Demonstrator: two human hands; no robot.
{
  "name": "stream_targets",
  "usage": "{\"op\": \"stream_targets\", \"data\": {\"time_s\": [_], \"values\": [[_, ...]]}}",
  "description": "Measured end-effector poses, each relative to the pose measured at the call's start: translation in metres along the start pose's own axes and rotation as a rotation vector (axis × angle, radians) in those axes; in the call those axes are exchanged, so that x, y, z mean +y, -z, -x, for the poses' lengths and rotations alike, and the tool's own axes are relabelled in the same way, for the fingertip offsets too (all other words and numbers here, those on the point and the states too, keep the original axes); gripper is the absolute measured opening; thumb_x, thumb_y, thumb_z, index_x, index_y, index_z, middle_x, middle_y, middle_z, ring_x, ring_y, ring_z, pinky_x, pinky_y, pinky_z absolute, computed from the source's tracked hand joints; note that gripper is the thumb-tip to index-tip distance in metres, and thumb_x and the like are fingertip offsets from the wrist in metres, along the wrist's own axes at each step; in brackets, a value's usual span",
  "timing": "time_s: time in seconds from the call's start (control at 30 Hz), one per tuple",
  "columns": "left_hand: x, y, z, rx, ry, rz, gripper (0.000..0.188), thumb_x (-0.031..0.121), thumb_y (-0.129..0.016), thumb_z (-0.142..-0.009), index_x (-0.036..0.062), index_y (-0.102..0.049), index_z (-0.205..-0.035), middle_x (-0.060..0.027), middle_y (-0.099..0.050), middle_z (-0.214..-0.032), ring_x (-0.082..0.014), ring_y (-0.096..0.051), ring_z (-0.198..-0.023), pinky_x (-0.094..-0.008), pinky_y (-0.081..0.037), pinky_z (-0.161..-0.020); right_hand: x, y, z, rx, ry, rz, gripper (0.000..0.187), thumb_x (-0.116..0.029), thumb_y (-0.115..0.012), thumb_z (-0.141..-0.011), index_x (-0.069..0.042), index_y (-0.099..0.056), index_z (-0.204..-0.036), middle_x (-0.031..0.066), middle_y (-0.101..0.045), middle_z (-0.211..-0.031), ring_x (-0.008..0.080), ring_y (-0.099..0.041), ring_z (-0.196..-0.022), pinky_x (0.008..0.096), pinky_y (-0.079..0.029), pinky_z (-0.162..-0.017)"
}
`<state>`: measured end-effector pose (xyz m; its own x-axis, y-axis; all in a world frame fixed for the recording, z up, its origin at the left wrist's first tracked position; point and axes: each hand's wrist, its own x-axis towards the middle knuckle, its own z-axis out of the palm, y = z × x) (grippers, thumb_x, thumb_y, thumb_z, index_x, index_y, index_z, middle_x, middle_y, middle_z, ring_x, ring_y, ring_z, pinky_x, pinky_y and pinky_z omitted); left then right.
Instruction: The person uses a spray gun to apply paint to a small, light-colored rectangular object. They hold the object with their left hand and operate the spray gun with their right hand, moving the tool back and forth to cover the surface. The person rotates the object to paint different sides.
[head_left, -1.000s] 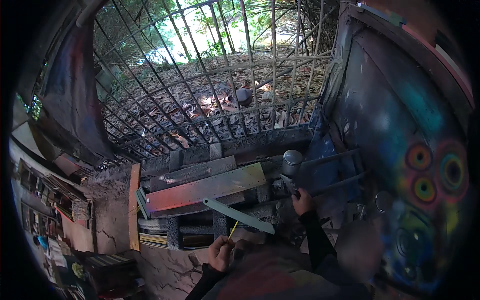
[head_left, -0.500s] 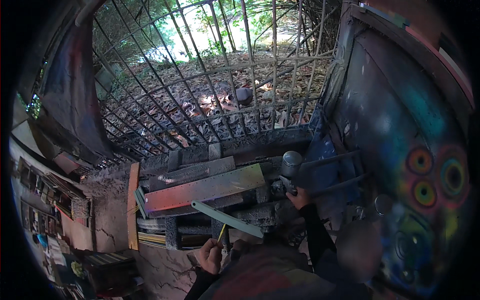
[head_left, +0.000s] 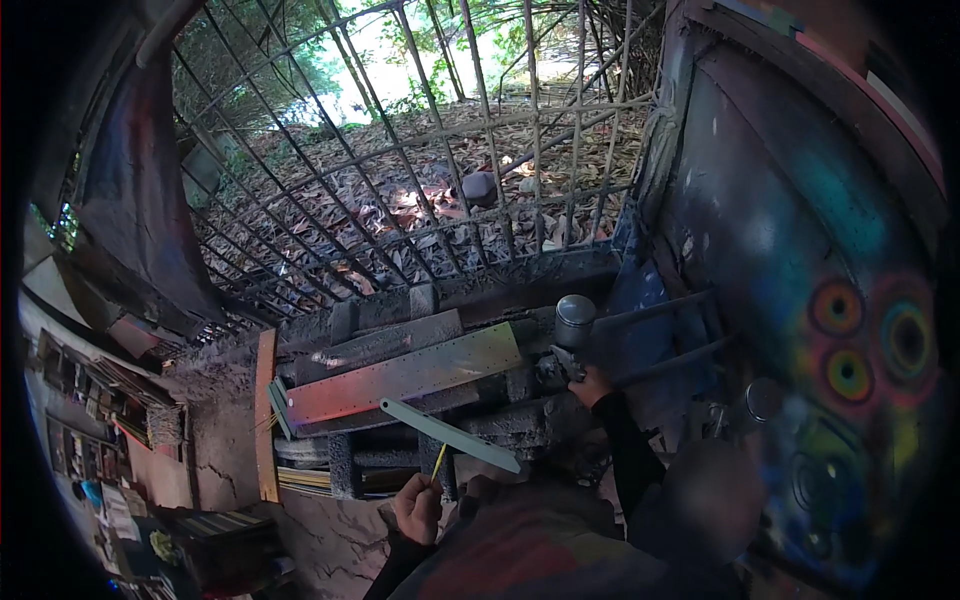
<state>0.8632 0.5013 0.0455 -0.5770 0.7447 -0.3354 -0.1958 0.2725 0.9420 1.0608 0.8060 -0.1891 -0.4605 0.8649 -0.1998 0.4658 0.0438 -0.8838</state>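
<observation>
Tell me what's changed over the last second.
The left hand moved left, carrying the yellow stick, now more upright, and the pale green strip at its tip. The view shifted slightly. No hold was visibly gained or lost: the right hand still grips the cup-topped tool; the multicoloured panel stayed put.

The left hand hides a yellow stick — its lower end.

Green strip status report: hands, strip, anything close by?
Left hand grips yellow stick; right hand grips spray gun; green strip at stick's tip; painted board behind.
</observation>
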Motion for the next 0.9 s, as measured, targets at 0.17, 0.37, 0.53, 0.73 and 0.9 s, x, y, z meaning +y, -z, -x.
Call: {"op": "stream_targets", "data": {"time_s": [0.17,0.37,0.53,0.73,0.9], "values": [[0.002,-0.003,-0.002,-0.006,-0.006,0.017,0.017,0.015,-0.044,-0.085,0.0016,-0.055,-0.081,0.0045,-0.043,-0.056,-0.0025,-0.037,-0.047,-0.0189,-0.028,-0.044,-0.036,0.009,0.019,0.018,0.022,-0.06,0.035,-0.019,-0.068,-0.074,0.001,-0.061,-0.102,0.0207,-0.066,-0.092,0.0361,-0.063,-0.089,0.0405,-0.048,-0.076],[0.011,-0.01,-0.008,-0.123,-0.002,0.041,0.027,0.018,-0.044,-0.088,-0.0042,-0.06,-0.09,0.0014,-0.044,-0.055,-0.0043,-0.036,-0.042,-0.0199,-0.028,-0.04,-0.044,0.016,0.044,0.049,-0.165,-0.303,0.038,-0.006,-0.063,-0.082,0.003,-0.051,-0.117,0.0131,-0.064,-0.096,0.0162,-0.065,-0.078,0.0296,-0.052,-0.056],[0.006,-0.008,-0.014,-0.258,0.017,0.114,0.028,0.019,-0.043,-0.09,-0.0034,-0.059,-0.091,0.0021,-0.046,-0.059,-0.0038,-0.038,-0.045,-0.0193,-0.03,-0.044,-0.061,0.031,0.075,0.083,-0.035,-0.4,0.039,0.0,-0.057,-0.084,0.0,-0.05,-0.122,0.01,-0.063,-0.099,0.0159,-0.064,-0.072,0.0281,-0.056,-0.057],[0.007,0.006,-0.029,-0.564,0.058,0.253,0.02,0.011,-0.035,-0.098,0.0014,-0.051,-0.107,0.0006,-0.053,-0.083,-0.0042,-0.045,-0.069,-0.0176,-0.036,-0.062,-0.133,0.051,0.121,0.19,-0.152,-0.346,0.034,-0.006,-0.059,-0.086,0.0,-0.052,-0.119,0.0091,-0.063,-0.089,0.0163,-0.063,-0.068,0.0289,-0.055,-0.053],[0.015,0.009,-0.047,-0.78,0.014,0.318,0.015,0.012,-0.038,-0.098,0.0051,-0.048,-0.107,0.0025,-0.044,-0.076,-0.0052,-0.039,-0.067,-0.02,-0.035,-0.062,-0.181,0.049,0.16,0.361,-0.146,-0.365,0.027,-0.014,-0.06,-0.089,0.0,-0.055,-0.111,0.0083,-0.062,-0.083,0.0146,-0.062,-0.066,0.0271,-0.052,-0.046]]}}
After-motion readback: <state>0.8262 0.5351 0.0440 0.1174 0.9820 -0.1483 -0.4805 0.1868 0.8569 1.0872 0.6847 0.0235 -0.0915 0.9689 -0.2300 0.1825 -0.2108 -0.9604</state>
